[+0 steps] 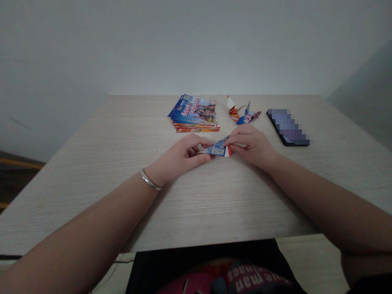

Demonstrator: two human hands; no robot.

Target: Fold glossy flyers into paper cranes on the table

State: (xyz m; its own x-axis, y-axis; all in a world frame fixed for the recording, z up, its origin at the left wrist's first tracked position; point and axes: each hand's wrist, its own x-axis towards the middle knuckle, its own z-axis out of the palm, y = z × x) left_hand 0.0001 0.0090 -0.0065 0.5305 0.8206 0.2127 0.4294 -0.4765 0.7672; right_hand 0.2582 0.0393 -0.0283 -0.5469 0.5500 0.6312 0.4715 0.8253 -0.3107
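Between my two hands is a small folded piece of printed paper [218,151], blue with a QR code, a white strip and a red edge. My left hand [191,151], with a silver bangle at the wrist, pinches its left end between thumb and fingers. At the paper's right side, my right hand [249,145] has its fingertips closed on the upper edge. The paper is held low over the table, just in front of a stack of printed leaflets [196,112]. Part of the folded paper is hidden by my fingers.
Two folded paper cranes, one orange and white [233,112] and one blue [247,117], sit beyond my right hand. A black phone [289,128] lies to their right. The pale wooden table [107,163] meets a wall behind. Near my body is a dark surface [171,259].
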